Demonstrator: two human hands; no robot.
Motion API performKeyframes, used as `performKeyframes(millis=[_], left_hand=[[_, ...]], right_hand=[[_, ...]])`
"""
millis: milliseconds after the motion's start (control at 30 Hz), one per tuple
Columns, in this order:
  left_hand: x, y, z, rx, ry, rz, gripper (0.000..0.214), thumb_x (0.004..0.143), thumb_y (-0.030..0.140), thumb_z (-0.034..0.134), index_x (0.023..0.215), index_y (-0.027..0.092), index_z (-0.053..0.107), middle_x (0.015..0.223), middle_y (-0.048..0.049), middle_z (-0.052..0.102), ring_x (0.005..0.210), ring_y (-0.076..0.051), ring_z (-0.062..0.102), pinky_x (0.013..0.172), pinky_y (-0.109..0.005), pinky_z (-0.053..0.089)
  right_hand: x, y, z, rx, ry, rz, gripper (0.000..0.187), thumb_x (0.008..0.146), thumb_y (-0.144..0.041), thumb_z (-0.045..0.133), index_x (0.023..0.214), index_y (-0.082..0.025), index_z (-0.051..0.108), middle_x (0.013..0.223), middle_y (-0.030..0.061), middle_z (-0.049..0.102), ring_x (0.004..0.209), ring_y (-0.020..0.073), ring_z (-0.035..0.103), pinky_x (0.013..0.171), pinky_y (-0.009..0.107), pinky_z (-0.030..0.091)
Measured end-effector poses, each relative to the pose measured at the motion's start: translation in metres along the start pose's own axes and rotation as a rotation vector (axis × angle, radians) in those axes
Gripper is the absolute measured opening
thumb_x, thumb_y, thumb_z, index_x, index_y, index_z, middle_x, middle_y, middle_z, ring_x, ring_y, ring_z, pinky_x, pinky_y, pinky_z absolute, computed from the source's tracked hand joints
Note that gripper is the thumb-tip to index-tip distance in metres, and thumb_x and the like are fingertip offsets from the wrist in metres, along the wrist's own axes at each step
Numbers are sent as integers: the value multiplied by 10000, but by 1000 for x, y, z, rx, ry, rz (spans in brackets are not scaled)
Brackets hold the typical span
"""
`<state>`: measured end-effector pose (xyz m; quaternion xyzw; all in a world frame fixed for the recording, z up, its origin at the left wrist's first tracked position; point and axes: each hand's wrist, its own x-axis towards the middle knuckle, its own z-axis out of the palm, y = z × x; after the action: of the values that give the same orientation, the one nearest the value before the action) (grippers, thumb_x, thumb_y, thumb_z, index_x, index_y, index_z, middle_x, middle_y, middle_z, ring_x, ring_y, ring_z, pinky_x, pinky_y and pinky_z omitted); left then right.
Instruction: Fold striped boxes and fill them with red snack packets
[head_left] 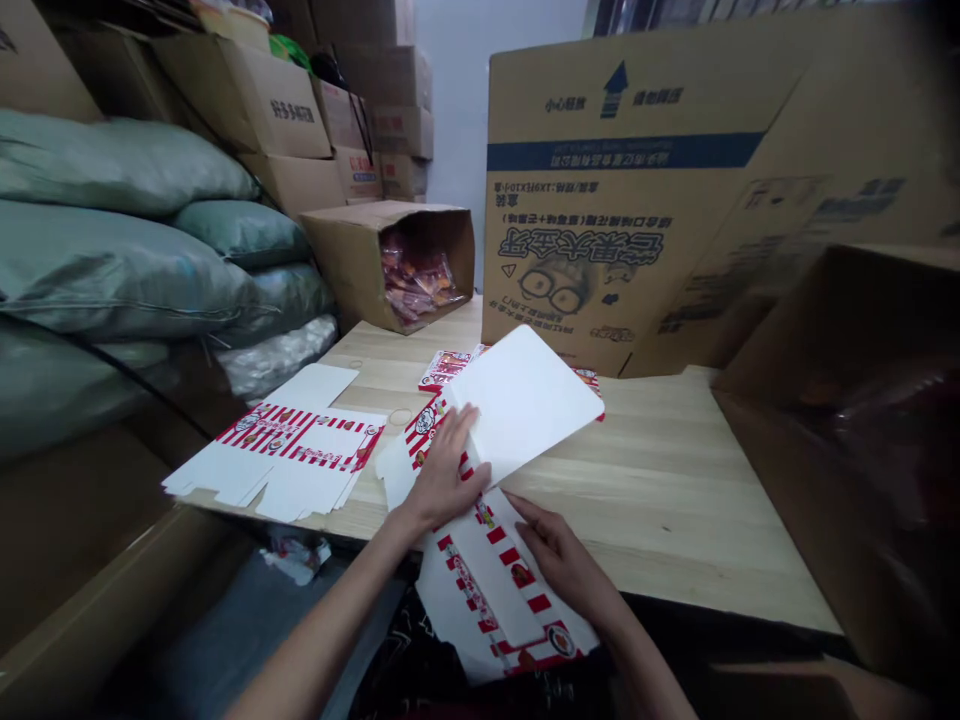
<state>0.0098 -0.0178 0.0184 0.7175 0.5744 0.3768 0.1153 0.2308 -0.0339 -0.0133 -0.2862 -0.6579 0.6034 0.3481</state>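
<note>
A flat, unfolded red-and-white striped paper box point(499, 570) lies over the near edge of the wooden table point(660, 490), one white panel point(525, 400) bent upward. My left hand point(442, 470) presses flat on the fold at the base of that raised panel, fingers stretched out. My right hand point(559, 560) rests on the lower part of the same sheet, fingers flat along its striped edge. Both forearms reach in from the bottom of the view.
A stack of flat striped box blanks point(289, 455) lies on the table's left corner. An open carton of snack packets point(405, 265) lies on its side at the back. A big printed carton point(637, 190) stands behind, another brown carton point(855, 420) at right. Green sacks point(127, 260) pile up left.
</note>
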Motion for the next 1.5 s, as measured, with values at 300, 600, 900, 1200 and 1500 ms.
performKeyframes(millis=[300, 600, 900, 1200, 1500], left_hand=[[23, 59, -70, 451, -437, 510, 179, 961, 244, 553, 862, 178, 686, 875, -55, 696, 995, -244, 661, 1260, -554, 248], [-9, 78, -82, 371, -564, 776, 511, 872, 690, 680, 1032, 205, 702, 847, -14, 695, 929, -233, 635, 1303, -534, 163], [-76, 83, -139, 145, -208, 580, 474, 960, 405, 687, 1394, 244, 586, 1408, -94, 645, 1462, -314, 435, 1301, -608, 173], [-118, -52, -55, -769, 298, -590, 664, 860, 578, 752, 1404, 239, 576, 1598, -157, 476, 1512, -350, 401, 1242, -537, 325], [-154, -34, -33, -1272, 27, -581, 691, 908, 466, 730, 1524, 283, 477, 1522, -86, 588, 1354, -335, 602, 1161, -497, 489]], right_hand=[[-11, -28, -82, 65, 190, 224, 543, 822, -476, 751, 1284, -191, 742, 1095, 108, 814, 845, 241, 762, 776, 376, 615], [-16, -61, -132, 7, 401, 254, 468, 655, -302, 757, 1097, -158, 804, 974, 87, 834, 669, 176, 721, 552, 235, 522], [-55, -37, -126, 144, 640, 165, 438, 611, -323, 865, 1016, -173, 792, 888, 76, 829, 629, 157, 702, 577, 236, 526], [-68, -7, -48, 411, 418, 244, 599, 715, -360, 922, 1247, -253, 670, 1091, 84, 823, 802, 265, 801, 711, 362, 630], [-83, 31, -6, 535, 424, 205, 526, 743, -361, 912, 1218, -327, 689, 1107, 44, 823, 844, 246, 805, 749, 364, 652]])
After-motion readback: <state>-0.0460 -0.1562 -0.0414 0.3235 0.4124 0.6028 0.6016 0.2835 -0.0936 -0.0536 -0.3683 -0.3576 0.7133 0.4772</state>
